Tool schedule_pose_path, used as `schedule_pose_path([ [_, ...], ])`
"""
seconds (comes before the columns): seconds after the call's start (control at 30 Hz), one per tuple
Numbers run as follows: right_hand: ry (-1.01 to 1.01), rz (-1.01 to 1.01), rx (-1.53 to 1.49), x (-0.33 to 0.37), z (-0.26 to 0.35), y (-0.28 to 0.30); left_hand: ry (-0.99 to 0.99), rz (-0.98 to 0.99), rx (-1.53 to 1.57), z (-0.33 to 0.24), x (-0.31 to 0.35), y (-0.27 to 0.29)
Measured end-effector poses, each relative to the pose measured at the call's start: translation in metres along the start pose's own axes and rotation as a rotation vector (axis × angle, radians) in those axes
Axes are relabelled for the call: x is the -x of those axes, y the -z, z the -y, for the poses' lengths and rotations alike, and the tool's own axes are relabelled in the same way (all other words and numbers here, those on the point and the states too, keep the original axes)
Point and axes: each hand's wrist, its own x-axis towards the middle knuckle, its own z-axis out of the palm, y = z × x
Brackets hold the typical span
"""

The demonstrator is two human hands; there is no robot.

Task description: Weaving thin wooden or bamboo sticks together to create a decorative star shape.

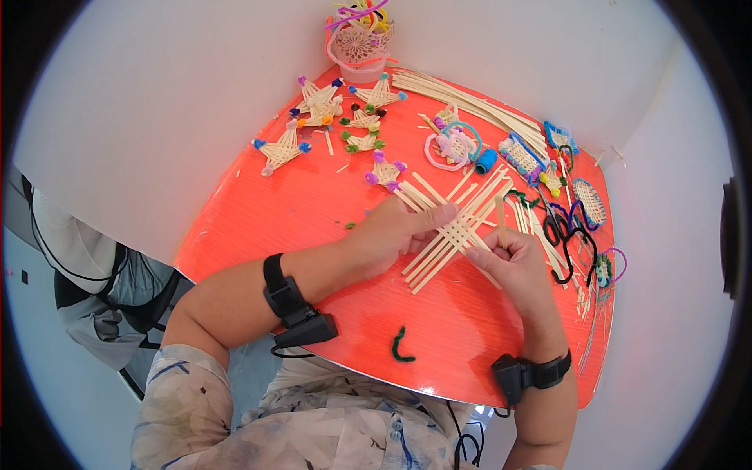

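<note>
The left hand (pixel 398 233) is gripping the left side of a cross of woven strips (pixel 456 230), its thumb pressing on top, while the right hand (pixel 518 270) is pinching the right side, with a strip (pixel 501 215) standing up by its fingers. The weave is sitting over the red table (pixel 258 211), and scissors (pixel 555 227) are lying to its right.

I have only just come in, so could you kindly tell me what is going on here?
A person is holding a lattice of crossed pale strips over the red table: the left grip is on its left side, the right grip on its lower right. The strips' ends stick out unbound. Star shapes with coloured tips lie at the far left, and black-handled scissors lie to the right.
</note>
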Motion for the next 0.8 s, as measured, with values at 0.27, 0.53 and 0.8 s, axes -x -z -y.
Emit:
schedule_pose_path([
  [0.27,-0.066,0.084,0.163,0.001,0.007,0.015,-0.642,-0.213,-1.060,-0.027,-0.006,0.012],
  [0.53,-0.095,0.122,0.245,0.001,0.012,0.015,-0.208,0.052,-1.051,-0.026,-0.003,0.010],
  [0.8,0.106,0.127,0.479,0.006,0.014,0.008,-0.157,0.112,-1.062,-0.032,0.004,0.010],
])
